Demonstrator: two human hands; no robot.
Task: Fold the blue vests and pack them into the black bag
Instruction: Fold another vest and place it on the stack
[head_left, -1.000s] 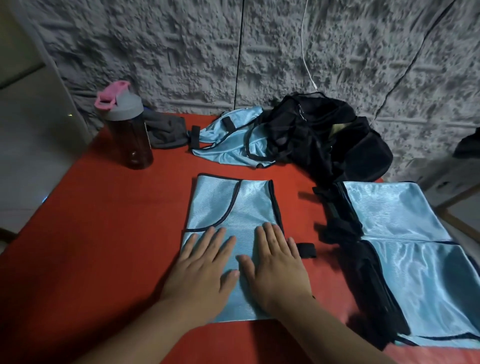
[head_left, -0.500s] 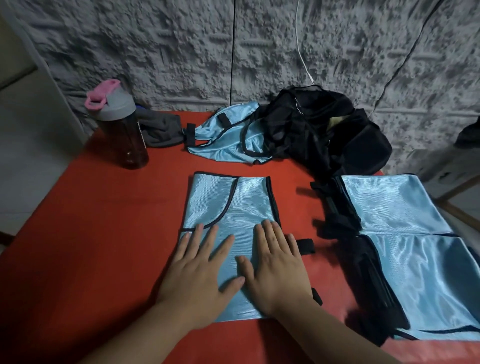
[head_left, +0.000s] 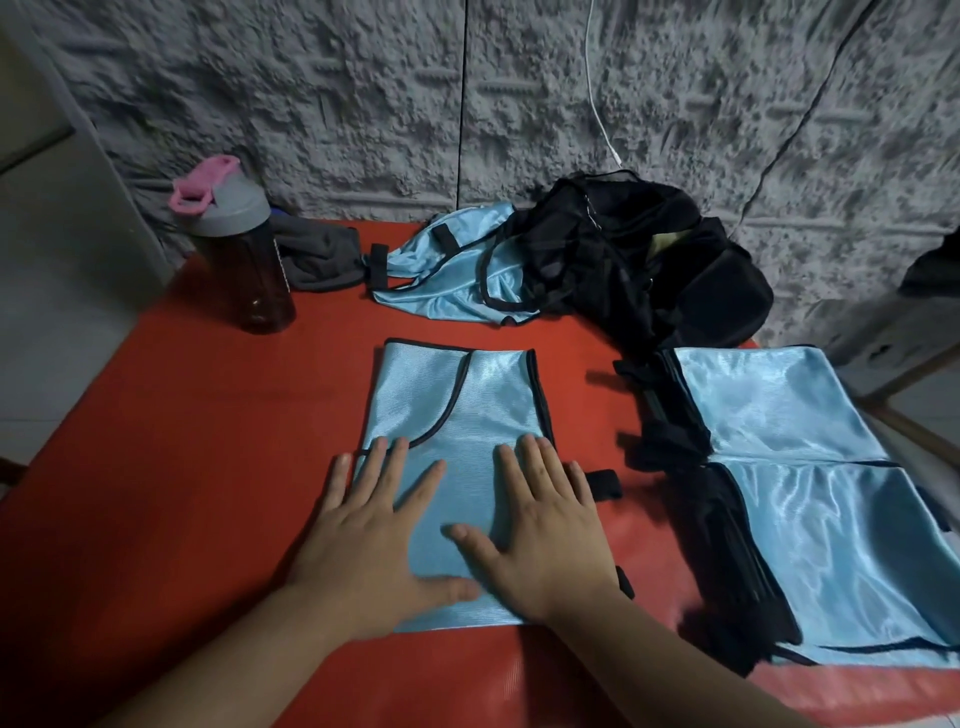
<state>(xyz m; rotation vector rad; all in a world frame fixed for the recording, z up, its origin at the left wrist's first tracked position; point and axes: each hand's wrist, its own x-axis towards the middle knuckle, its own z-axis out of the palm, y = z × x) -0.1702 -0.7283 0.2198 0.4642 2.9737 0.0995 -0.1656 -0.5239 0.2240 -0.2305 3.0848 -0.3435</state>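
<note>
Both palms flat on the vest (head_left: 457, 415), fingers spread and straight: left hand (head_left: 374, 540) on its near-left part, right hand (head_left: 545, 530) near-right. Vest's long axis runs away from me toward the bag (head_left: 649, 260), which sits far-right, so my right hand is nearer. Next fold probably goes near edge to far edge.

Two bare forearms, no sleeves, left grip (head_left: 376, 540) and right grip (head_left: 545, 530) without rings or gloves.

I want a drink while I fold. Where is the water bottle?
In the head view, the water bottle stands upright at the red table's far left, beside a grey cloth.
</note>
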